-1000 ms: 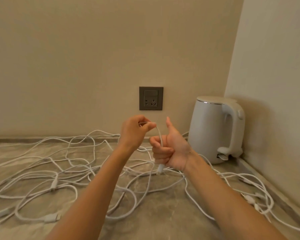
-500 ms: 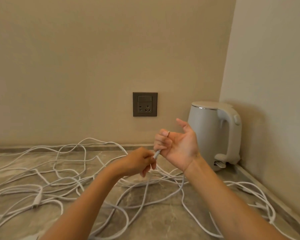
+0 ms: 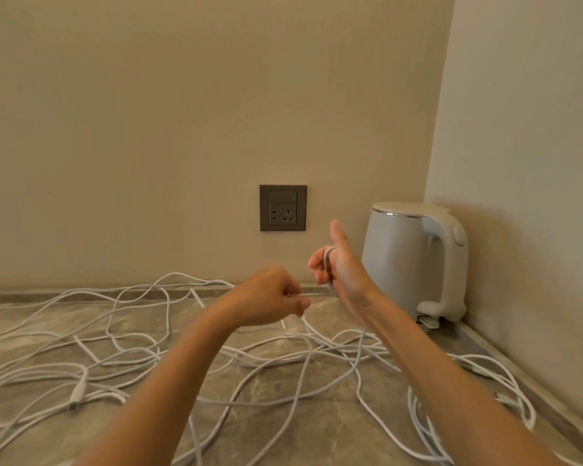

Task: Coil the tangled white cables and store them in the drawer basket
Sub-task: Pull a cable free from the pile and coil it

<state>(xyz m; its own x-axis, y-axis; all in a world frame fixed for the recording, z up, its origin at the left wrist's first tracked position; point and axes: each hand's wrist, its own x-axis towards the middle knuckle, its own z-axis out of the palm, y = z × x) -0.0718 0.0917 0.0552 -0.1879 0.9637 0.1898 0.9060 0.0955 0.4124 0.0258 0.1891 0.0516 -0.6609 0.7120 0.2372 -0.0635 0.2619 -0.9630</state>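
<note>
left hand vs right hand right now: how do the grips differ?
The left hand sits lower, its back to the camera, pinching a stretch of white cable at its fingertips. The right hand is higher, thumb pointing up, with the cable looped over its curled fingers. The left hand is motion-blurred; the right hand is sharper. Shared: both grips are on what looks like the same cable, raised above the countertop.

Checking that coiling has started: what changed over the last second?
The left hand, pinching the white cable, dropped from above the right hand to its left, drawing a loop round it. The right hand's fist loosened, then curled round the cable again, thumb up. The kettle and wall socket stayed put.
</note>
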